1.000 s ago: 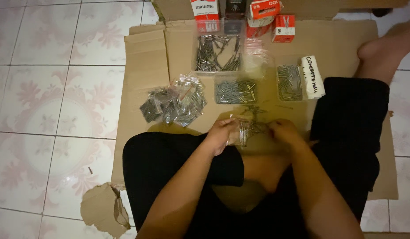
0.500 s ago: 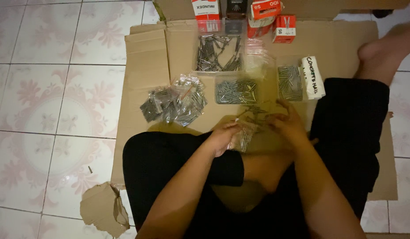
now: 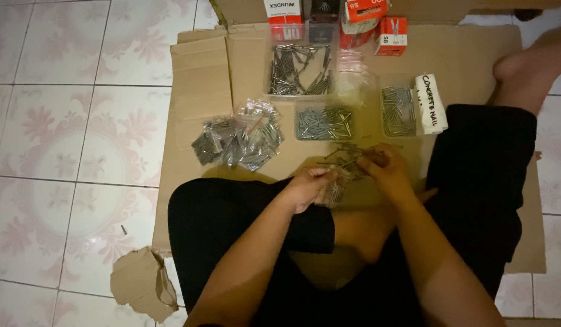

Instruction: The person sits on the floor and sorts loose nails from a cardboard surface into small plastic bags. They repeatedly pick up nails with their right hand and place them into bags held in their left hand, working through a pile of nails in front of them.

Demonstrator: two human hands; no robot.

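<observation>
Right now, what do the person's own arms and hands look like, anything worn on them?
Both forearms are bare, with no sleeves in view. The left hand and right hand wear no gloves; no watch, bracelet or ring shows, though the dim light hides fine detail. Black clothing covers the legs.

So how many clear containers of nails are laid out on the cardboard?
3. A large tray at the top, a smaller tray below it, and another small tray to its right beside the white roll. The bag pile might hide more.
</observation>
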